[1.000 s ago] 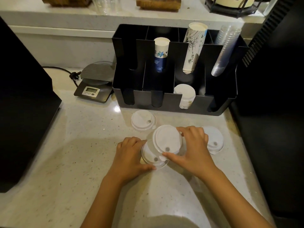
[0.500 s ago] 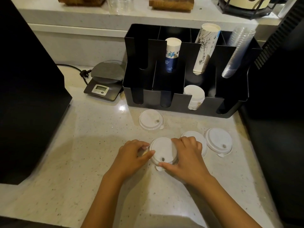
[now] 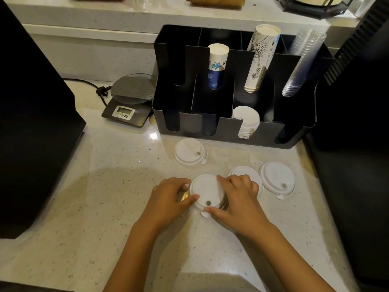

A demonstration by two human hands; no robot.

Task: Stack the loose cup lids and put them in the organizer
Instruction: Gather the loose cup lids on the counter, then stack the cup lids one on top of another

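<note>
1. Head view: the lid stack lies at centre frame on the counter, below the organizer.
2. The lids are judged light, thin, slightly flexible and slippery; hold is best taken at opposite rims.
3. The stack is grasped between the left hand and right hand, fingers curled against its sides, thumbs at the lower rim.
4. Three loose lids remain nearby.

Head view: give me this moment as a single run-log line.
phase: stacking | both hands: left hand, right hand grip lid stack on counter | loose lids: three | organizer: stack not placed
</note>
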